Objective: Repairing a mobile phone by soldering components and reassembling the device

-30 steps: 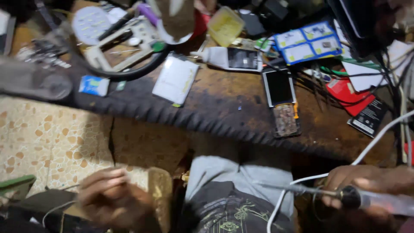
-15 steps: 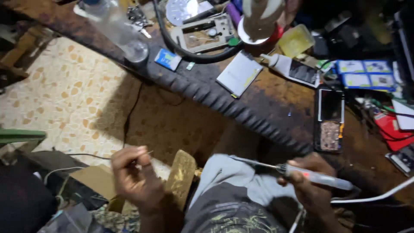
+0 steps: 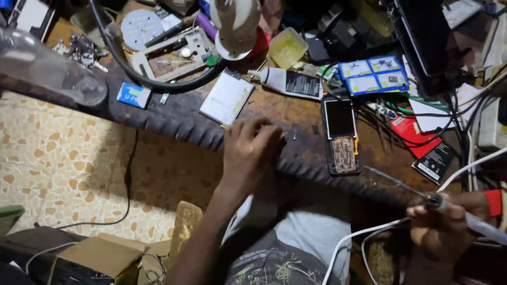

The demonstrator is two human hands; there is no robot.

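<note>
My left hand [image 3: 251,153] lies on the front edge of the dark wooden workbench [image 3: 174,119], knuckles up and fingers bent; anything under it is hidden. My right hand [image 3: 443,232], low at the right, grips a soldering iron [image 3: 422,198] with a white cord. Its thin tip points up and left toward a disassembled phone [image 3: 340,134] that has a bare circuit board at its lower end. A white flat battery pack [image 3: 227,97] lies just above my left hand.
A white lamp head [image 3: 235,24], a black cable loop [image 3: 142,79], a round LED board [image 3: 141,26], a white tube [image 3: 288,82], blue cards [image 3: 372,74], red packets [image 3: 422,132] and tangled wires crowd the bench. A clear bottle [image 3: 53,68] lies at the left. A cardboard box [image 3: 103,253] sits on the tiled floor.
My left hand rose from my lap to the bench edge. The right hand with the soldering iron shifted right, and the view swung right.
</note>
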